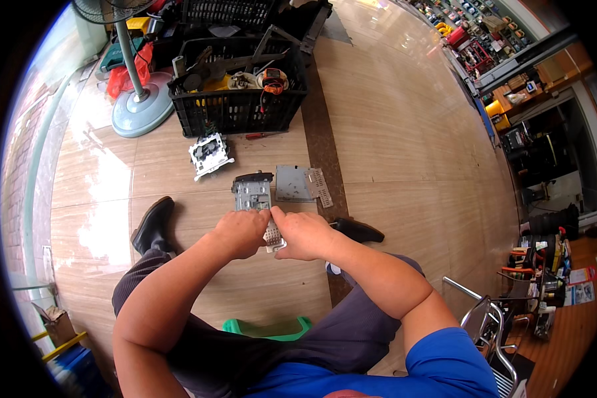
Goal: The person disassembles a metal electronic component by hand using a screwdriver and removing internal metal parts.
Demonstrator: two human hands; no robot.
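My left hand [241, 233] and my right hand [303, 233] are closed side by side on the near part of an opened metal-cased unit [251, 192], which looks like a car stereo with a black front panel at its far end. Its perforated near portion shows between my hands; my fingers hide the rest. Just beyond my right hand a flat grey metal cover [292, 183] lies on the floor, with a slotted metal plate [320, 188] against its right side. Farther left rests a white-framed mechanism [210, 156].
A black plastic crate [239, 113] full of tools and parts stands ahead, with a red-handled screwdriver [261, 135] in front of it. To its left is a fan's round base [142, 109]. A green stool [266, 330] is beneath me; a metal-framed chair [487, 312] stands right.
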